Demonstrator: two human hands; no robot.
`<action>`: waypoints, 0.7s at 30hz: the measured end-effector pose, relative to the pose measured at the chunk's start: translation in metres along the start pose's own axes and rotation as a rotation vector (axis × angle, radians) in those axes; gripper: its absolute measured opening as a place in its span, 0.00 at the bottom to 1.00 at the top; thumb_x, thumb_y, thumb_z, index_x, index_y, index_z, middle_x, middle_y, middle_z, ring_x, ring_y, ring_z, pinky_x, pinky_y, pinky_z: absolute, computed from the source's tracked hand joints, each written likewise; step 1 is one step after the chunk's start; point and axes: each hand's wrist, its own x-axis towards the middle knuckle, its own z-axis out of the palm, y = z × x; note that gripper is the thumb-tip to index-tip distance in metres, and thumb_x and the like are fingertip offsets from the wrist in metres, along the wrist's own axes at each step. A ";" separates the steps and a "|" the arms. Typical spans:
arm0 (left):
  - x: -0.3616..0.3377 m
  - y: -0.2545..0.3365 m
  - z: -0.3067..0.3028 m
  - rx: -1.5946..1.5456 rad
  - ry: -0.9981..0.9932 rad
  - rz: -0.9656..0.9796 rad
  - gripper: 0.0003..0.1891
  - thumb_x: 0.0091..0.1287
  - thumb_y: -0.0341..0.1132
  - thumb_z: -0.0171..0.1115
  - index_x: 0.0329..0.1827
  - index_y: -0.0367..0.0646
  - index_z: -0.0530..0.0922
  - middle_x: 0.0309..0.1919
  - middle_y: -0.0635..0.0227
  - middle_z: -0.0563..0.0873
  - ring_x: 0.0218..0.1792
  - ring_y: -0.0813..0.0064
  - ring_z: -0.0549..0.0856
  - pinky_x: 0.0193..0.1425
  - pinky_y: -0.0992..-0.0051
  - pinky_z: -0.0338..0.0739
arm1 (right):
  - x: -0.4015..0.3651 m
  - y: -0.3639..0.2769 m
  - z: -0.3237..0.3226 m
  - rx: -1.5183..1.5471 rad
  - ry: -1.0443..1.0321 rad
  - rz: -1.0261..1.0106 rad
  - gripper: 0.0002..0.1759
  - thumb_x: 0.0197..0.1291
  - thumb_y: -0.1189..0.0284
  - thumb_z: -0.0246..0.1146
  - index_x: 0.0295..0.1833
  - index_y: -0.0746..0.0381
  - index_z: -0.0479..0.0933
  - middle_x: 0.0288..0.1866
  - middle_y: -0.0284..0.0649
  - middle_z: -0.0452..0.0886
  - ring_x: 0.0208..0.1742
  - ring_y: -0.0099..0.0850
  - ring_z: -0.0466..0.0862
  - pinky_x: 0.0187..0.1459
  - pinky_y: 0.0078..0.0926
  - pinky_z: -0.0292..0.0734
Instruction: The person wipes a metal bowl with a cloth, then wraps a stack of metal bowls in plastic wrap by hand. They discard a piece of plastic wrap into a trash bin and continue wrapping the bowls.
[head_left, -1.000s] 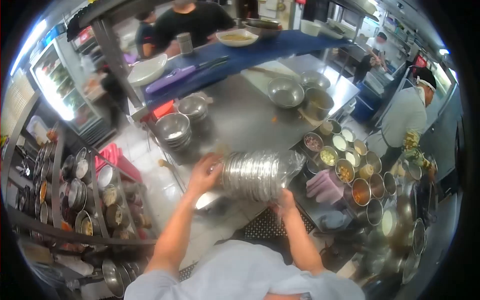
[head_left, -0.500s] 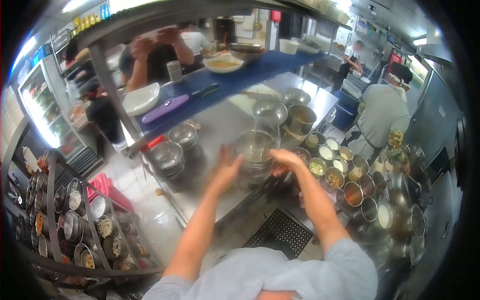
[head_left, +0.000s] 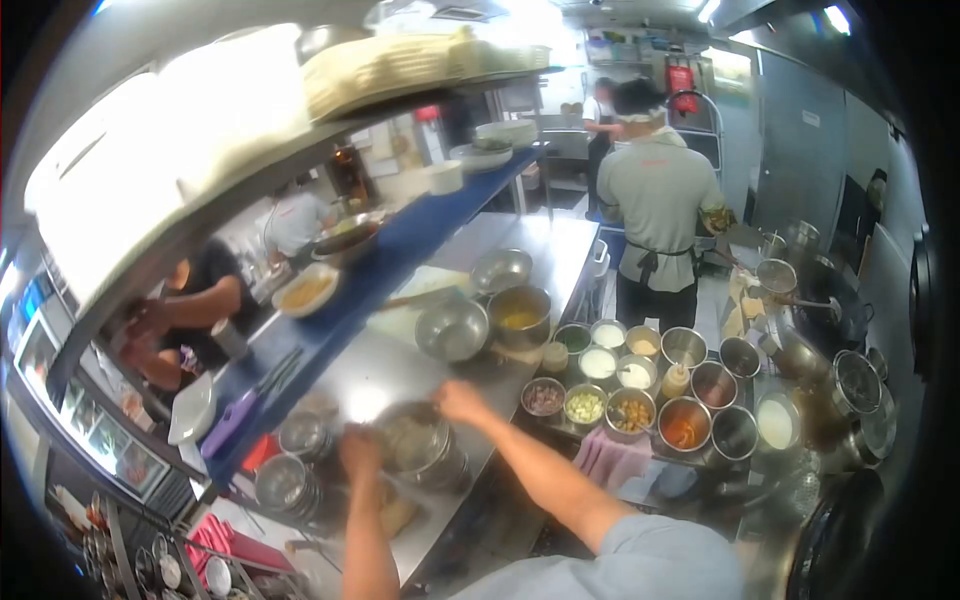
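Both bare hands are at a stack of metal bowls (head_left: 420, 448) standing on the steel counter (head_left: 365, 375), close to the wearer. Taking that stack as the clock's centre, the left hand (head_left: 361, 447) is at 9 o'clock, its forearm rising from about 7. The fingers point down and blur by the rim; I can't tell whether they grip it. The right hand (head_left: 460, 403) is at 1 o'clock, palm down with the fingers bent in toward the rim, its forearm slanting up from 4. From here I can't make out whether it has hold or only rests there.

The left forearm partly hides a pale, blurred item (head_left: 398, 512) at 6 o'clock. Two smaller bowl stacks (head_left: 283, 484) lie between 8 and 9, beyond the left hand. A wide bowl (head_left: 452, 330) sits just past the right hand, toward 12, with a pot of yellowish liquid (head_left: 519, 318) beside it, between 1 and 2. Ingredient containers (head_left: 630, 410) crowd around 3, next to a pink cloth (head_left: 608, 460). The blue shelf (head_left: 385, 268) cuts across from 9 to 1.
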 end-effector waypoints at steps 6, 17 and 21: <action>0.004 0.021 -0.011 -0.028 0.109 -0.012 0.09 0.65 0.32 0.58 0.45 0.37 0.79 0.39 0.46 0.85 0.45 0.45 0.83 0.49 0.56 0.76 | -0.027 -0.023 -0.017 0.105 0.093 -0.006 0.13 0.58 0.71 0.55 0.44 0.62 0.83 0.47 0.54 0.83 0.51 0.52 0.81 0.54 0.51 0.73; 0.014 0.003 -0.061 -0.642 -0.419 -0.326 0.23 0.64 0.34 0.60 0.62 0.39 0.72 0.48 0.53 0.83 0.49 0.59 0.83 0.50 0.65 0.76 | -0.038 -0.092 -0.064 0.039 0.045 -0.448 0.26 0.57 0.56 0.64 0.54 0.65 0.76 0.48 0.52 0.83 0.49 0.49 0.82 0.51 0.42 0.77; -0.045 -0.058 -0.026 -1.081 -0.214 -0.102 0.45 0.60 0.31 0.68 0.78 0.47 0.48 0.71 0.52 0.64 0.67 0.55 0.71 0.65 0.60 0.72 | -0.080 -0.133 -0.021 -0.376 -0.566 -0.405 0.25 0.61 0.54 0.62 0.49 0.66 0.79 0.42 0.58 0.83 0.45 0.53 0.83 0.48 0.47 0.77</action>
